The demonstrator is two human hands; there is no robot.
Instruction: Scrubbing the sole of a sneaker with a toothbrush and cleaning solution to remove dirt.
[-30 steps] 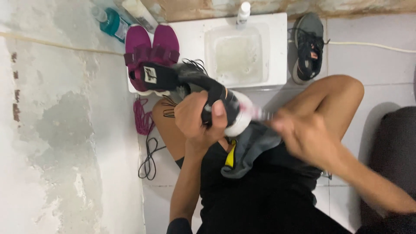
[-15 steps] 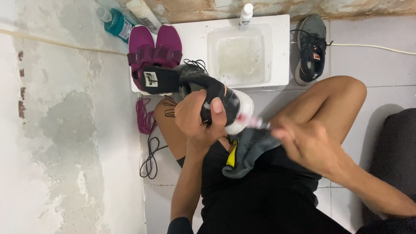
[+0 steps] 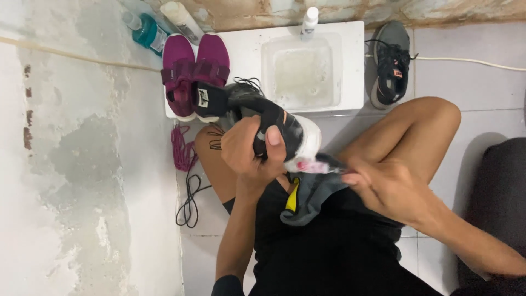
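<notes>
1. Shoe [image 3: 257, 118], black with a white sole, is held in the air above the person's lap, in front of the white basin [image 3: 350, 66] of cloudy water.
2. Left hand [image 3: 252, 151] is wrapped tightly around the middle of the shoe, thumb on top; the grip is in the same place as a second ago.
3. Right hand [image 3: 389, 186] is closed on a small brush [image 3: 318, 163] whose head meets the white sole at the end nearest the person. Compared with the earlier pictures, the brush lies closer against the sole and the hand sits slightly lower.
4. Judgement: the scrubbing of the sole edge appears to be ongoing, not finished.
5. Grey cloth [image 3: 309, 197] lies across the lap under the shoe.
6. Nearby: a pair of magenta shoes [image 3: 192, 71] on the basin's left rim, a second dark shoe [image 3: 392, 63] on the floor tiles to the right, and loose laces [image 3: 186, 164] on the floor.
</notes>
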